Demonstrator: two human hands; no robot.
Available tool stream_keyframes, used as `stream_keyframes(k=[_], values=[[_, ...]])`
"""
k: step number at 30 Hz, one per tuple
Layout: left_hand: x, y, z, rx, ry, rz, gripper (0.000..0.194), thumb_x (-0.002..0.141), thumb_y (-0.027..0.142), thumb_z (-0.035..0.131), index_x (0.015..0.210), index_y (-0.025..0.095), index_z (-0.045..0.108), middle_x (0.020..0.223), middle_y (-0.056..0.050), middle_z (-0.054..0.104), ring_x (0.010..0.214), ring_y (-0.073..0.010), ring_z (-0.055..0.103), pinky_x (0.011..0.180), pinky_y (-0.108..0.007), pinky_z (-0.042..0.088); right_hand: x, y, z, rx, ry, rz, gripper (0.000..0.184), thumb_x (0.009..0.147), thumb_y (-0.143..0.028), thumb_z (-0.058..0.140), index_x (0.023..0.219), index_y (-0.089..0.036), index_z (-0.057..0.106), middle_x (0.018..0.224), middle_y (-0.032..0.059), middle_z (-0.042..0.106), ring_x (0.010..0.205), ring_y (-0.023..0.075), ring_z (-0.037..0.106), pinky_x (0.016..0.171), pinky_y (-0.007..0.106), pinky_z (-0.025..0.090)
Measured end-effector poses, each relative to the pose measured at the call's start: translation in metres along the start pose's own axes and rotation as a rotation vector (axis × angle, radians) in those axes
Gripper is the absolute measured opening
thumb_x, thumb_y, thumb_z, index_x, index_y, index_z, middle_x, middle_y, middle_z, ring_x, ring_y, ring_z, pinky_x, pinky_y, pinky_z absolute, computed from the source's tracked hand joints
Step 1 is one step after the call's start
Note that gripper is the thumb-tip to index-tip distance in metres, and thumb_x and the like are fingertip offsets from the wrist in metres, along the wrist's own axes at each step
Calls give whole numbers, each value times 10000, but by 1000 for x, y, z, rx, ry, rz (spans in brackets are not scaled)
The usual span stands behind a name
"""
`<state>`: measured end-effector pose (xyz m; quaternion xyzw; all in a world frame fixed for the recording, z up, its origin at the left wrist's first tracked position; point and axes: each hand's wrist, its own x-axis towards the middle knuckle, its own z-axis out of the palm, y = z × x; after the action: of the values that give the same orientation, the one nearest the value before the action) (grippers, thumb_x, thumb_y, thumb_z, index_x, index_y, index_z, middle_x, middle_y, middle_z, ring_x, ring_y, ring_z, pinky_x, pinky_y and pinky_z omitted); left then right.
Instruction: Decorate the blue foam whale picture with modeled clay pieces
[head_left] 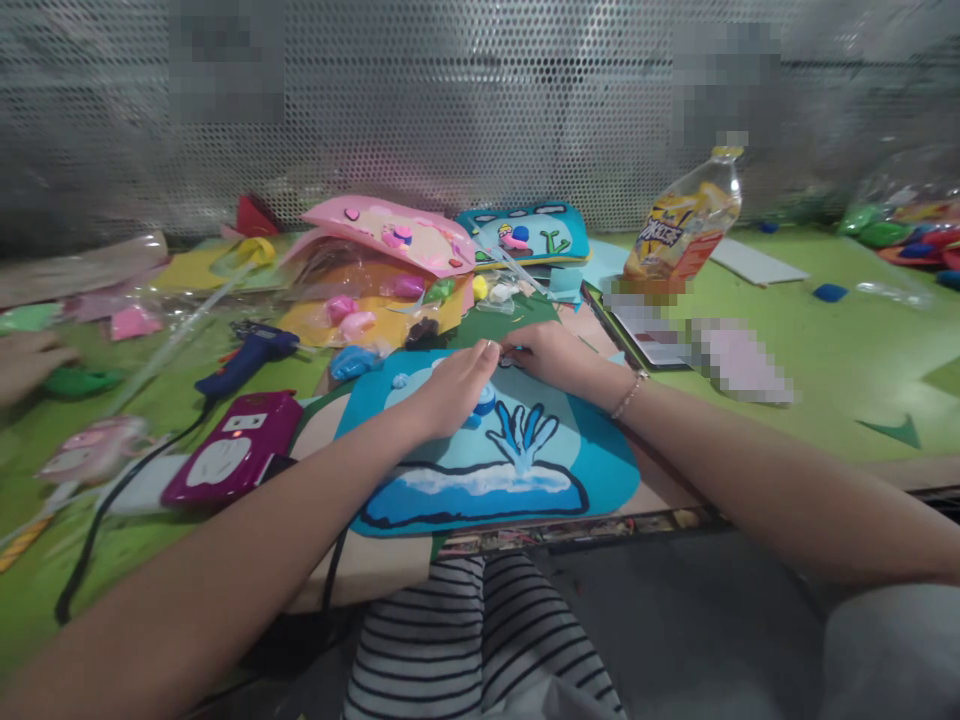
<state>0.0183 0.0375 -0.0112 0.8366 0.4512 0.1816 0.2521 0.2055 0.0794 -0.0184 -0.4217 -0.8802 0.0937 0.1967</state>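
Note:
A rounded blue foam board (607, 455) lies in front of me at the table's near edge. Raised clay-like shapes decorate it: a black-outlined blue and white strip (472, 490) at the bottom and a blue branching plant (523, 432) above that. My left hand (459, 392) is over the board's upper middle, fingers drawn together and partly hidden, beside a small blue round shape (484, 403). Its thumb tip nearly meets my right hand (551, 355), whose fingers are closed in a pinch at the upper edge. Whatever sits between the fingertips is too small to make out.
Left are a blue glue gun (247, 358), a magenta box (232, 450) and a black cord. Behind lie bagged clay lumps (352, 315), a pink decorated case (390, 235) and a blue one (525, 238). A bottle (679, 230) stands right. Another person's hand (30, 365) shows far left.

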Motion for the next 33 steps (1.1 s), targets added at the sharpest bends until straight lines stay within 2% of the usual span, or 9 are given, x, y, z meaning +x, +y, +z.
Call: stream_keyframes(k=[3,8,14,27,33], values=[[1,-1,0,-56,25,5,681,925,561,1,1119,166,521,1196,-144,593,1191,-226,510,1055,-380,372,0,-1,0,-21,-2,0,198,809,-74,527,839,-119,717,798,82,719,735,164,611,645,228,375],[2,-3,1,-72,27,16,657,925,574,17,1066,180,523,1185,-141,586,1178,-227,501,1063,-396,362,1,1,0,-24,12,-12,223,810,-63,528,876,-133,729,872,86,723,793,173,615,691,238,393],[2,-3,1,-83,47,5,625,933,558,23,1014,202,530,1108,-106,598,1162,-217,517,1049,-369,373,1,4,0,-61,19,-33,221,810,-66,548,913,-125,735,842,91,679,793,174,593,720,251,411],[1,-3,1,-17,11,13,646,935,549,-6,1053,186,515,1157,-133,596,1209,-233,487,1064,-412,349,-2,2,-2,-109,-27,14,314,787,-27,484,940,-128,739,912,112,668,823,178,598,747,254,420],[-1,-1,-1,19,-1,14,641,935,539,-12,1091,198,507,1157,-112,600,1225,-221,470,1096,-424,316,-4,6,-2,-124,-30,6,335,781,-25,469,930,-145,743,917,107,658,822,179,603,748,254,419]])
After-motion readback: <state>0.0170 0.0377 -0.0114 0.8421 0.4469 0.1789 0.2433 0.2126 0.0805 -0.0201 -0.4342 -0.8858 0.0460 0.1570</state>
